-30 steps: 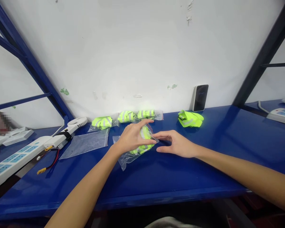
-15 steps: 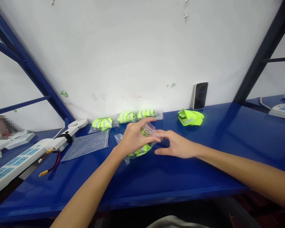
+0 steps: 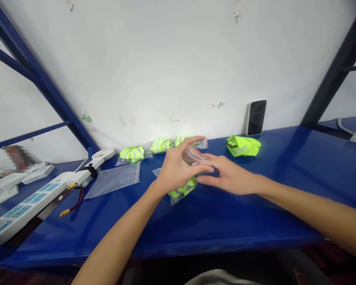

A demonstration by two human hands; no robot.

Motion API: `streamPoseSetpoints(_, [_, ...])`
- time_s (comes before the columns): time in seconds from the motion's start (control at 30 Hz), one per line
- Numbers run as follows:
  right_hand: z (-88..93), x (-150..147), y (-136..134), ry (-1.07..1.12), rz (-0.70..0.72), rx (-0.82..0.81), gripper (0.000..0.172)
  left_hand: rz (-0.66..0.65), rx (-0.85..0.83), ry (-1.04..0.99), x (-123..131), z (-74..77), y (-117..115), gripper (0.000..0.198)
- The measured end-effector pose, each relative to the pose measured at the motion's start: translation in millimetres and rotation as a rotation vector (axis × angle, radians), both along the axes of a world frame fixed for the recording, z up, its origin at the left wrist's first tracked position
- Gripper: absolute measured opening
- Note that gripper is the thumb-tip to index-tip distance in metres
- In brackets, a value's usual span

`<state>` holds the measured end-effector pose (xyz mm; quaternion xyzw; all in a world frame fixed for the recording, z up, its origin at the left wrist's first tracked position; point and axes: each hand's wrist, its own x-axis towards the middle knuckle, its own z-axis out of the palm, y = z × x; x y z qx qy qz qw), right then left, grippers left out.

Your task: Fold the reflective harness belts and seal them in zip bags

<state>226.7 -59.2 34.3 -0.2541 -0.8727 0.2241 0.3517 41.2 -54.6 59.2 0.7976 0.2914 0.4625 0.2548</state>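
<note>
A clear zip bag with a yellow-green reflective cloth (image 3: 182, 190) in it is between my hands over the middle of the blue table. My left hand (image 3: 178, 164) curves round the bag's mouth, thumb and forefinger on either side of its red-edged strip. From the right, my right hand (image 3: 228, 174) pinches the edge of the same bag near the strip. Behind them, several bagged yellow-green cloths, one of them at the left (image 3: 132, 153), lie along the wall. An unbagged yellow-green cloth (image 3: 243, 146) sits to the right. A flat clear bag (image 3: 115, 180) lies at the left.
A black-faced device (image 3: 256, 118) leans on the wall at the back right. Along the left are a white power strip (image 3: 32, 202), a small white fan (image 3: 103, 153) and a red-black cable with yellow plugs (image 3: 77, 202). Blue frame posts rise at both sides.
The view has shifted slightly. My right hand has closed in on the bag's mouth, its thumb nearer the bag. The bag's mouth is spread wider between my left thumb and forefinger.
</note>
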Motion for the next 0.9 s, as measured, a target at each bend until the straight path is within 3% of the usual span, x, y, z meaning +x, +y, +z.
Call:
streamPoseSetpoints(0.1, [-1.4,-0.3,-0.2,0.243,-0.132,-0.081,0.023,-0.12,-0.258,-0.228,3.1,-7.0,7.1,0.074])
streamPoseSetpoints(0.2, [-6.0,1.2,6.7,0.418,-0.235,-0.143,0.023,-0.245,-0.565,-0.48,6.3,-21.2,16.5,0.063])
streamPoseSetpoints(0.33, [-19.4,8.9,27.2,0.453,-0.312,-0.127,0.02,-0.105,-0.761,-0.577,4.4,-45.8,30.6,0.05])
streamPoseSetpoints(0.4, [-25.5,12.8,35.8,0.424,-0.33,-0.182,0.022,-0.03,-0.805,-0.535,-0.3,-56.8,37.5,0.047])
streamPoseSetpoints(0.53, [-30.6,15.1,42.8,0.384,-0.31,-0.618,0.039,0.043,-0.796,-0.465,-11.6,-70.4,48.8,0.045])
streamPoseSetpoints(0.6, [-32.6,14.9,45.9,0.383,-0.287,-0.724,0.036,0.054,-0.753,-0.428,-15.4,-72.8,53.4,0.048])
streamPoseSetpoints(0.67, [-36.0,16.2,51.5,0.369,-0.269,-0.693,0.03,0.056,-0.704,-0.381,-17.4,-73.0,57.6,0.05])
streamPoseSetpoints(0.9, [-37.1,36.8,68.0,0.166,-0.201,-0.466,0.036,0.085,-0.665,-0.294,-20.9,-70.5,67.1,0.031])
